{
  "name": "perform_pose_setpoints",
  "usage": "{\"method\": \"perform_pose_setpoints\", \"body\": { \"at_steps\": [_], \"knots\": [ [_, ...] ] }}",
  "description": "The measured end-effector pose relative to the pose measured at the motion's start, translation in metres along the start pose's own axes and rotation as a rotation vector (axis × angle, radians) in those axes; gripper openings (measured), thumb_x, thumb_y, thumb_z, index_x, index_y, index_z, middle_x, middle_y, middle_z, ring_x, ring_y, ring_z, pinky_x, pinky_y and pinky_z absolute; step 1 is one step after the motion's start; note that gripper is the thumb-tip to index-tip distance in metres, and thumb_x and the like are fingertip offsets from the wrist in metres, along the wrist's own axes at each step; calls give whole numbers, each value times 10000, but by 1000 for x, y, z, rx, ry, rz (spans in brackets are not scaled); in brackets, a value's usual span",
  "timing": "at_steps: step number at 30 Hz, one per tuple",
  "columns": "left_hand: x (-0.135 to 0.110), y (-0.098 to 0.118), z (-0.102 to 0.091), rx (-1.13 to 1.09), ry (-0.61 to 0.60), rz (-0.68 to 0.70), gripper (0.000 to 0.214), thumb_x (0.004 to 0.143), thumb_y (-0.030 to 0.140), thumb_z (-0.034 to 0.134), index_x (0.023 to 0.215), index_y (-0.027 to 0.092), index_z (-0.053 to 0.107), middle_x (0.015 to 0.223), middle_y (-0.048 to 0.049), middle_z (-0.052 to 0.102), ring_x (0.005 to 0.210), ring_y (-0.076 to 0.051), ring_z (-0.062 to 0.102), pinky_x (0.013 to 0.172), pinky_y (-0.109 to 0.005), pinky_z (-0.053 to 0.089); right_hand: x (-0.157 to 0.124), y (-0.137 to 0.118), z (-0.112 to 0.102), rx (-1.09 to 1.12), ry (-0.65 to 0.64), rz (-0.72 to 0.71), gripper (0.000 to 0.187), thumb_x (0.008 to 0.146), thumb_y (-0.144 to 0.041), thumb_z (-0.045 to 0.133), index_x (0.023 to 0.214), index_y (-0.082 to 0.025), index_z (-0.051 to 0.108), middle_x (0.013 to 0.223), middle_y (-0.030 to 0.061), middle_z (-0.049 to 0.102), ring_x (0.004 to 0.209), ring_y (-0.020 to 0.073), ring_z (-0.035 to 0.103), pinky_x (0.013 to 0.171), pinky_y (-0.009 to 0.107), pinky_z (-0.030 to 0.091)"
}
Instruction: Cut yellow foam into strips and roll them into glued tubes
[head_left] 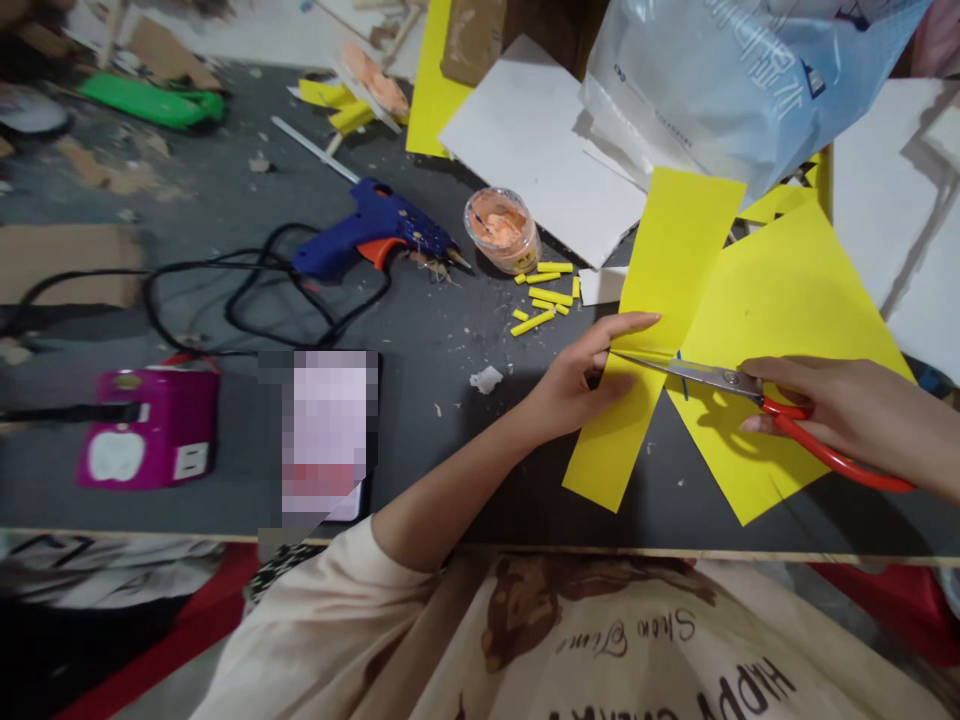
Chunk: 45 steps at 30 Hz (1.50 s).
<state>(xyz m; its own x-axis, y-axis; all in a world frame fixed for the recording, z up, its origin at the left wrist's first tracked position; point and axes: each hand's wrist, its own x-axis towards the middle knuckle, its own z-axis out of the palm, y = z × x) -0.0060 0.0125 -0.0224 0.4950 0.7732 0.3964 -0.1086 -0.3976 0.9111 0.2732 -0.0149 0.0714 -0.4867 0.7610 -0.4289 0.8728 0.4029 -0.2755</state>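
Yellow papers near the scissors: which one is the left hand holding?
The long, narrow strip, held by the left hand; the other, a much wider sheet, lies beneath the right hand.

On the table (442, 400), the glue gun (367, 230) lies left of the jar (514, 248). The phone (326, 430) is right of the box (161, 408), and the plastic bag (720, 90) is behind the paper strip (679, 250).

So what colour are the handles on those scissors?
The scissors' handles are red, as the head view shows best.
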Motion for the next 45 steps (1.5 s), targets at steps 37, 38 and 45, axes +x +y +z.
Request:
{"method": "perform_pose_setpoints", "body": {
  "at_steps": [37,38,45],
  "knots": [
    [3,26,-5,351,-161,-166,197,829,260,511,696,215,649,599,35,681,596,-122,587,1140,-551,263,-24,8,17,-551,293,433,565,850,-538,466,1293,-191,512,857,98,716,673,274,655,431,294,351],
    [3,25,-5,343,-151,-158,205,828,264,513,679,219,648,588,34,674,611,-132,597,1148,-559,245,-25,5,12,-576,331,438,507,878,-527,427,1229,-186,559,826,99,713,642,264,645,414,288,310],
    [3,23,-2,213,-57,-129,130,807,219,539,772,201,662,738,-13,732,634,-128,646,910,-367,519,6,-19,-1,-126,446,159,281,906,-314,397,749,-183,590,677,47,688,541,157,596,480,259,344]
  ]
}}
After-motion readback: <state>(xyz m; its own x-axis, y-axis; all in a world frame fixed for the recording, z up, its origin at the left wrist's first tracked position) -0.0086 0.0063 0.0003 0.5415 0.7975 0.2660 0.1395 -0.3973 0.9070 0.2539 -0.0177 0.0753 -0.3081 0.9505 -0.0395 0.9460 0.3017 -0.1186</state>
